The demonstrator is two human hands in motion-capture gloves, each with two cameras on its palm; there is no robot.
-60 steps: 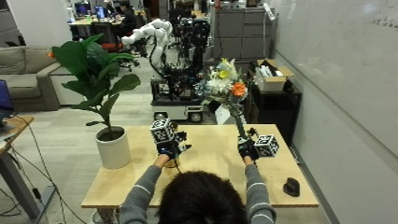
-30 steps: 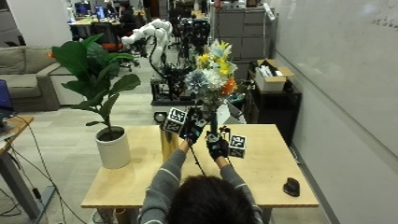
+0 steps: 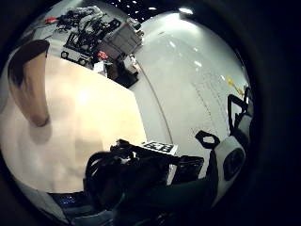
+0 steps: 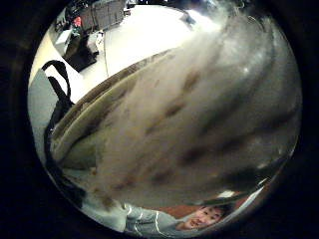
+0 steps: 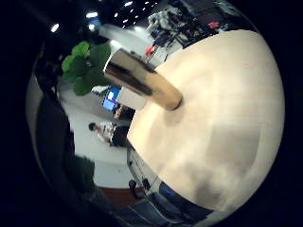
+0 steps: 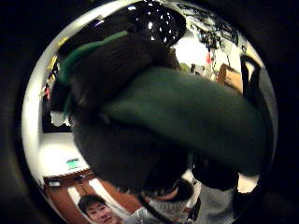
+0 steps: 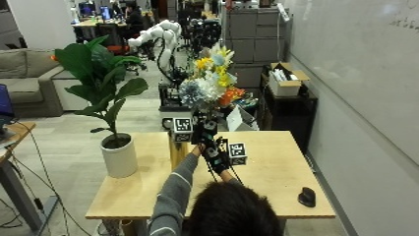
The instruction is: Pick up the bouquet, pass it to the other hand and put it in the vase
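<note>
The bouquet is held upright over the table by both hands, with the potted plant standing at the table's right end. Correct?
Not quite: in the outside view the potted plant stands at the table's left end. The bouquet is upright, with both hands on its stems.

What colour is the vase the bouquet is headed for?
The vase looks tan to golden brown, best seen in the outside view, partly hidden behind the left hand.

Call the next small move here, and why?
Probably let the right hand release, so the left hand alone carries the bouquet to the vase. Both hands meet at the stems, held upright over the table, with the vase just beside the left hand.
</note>
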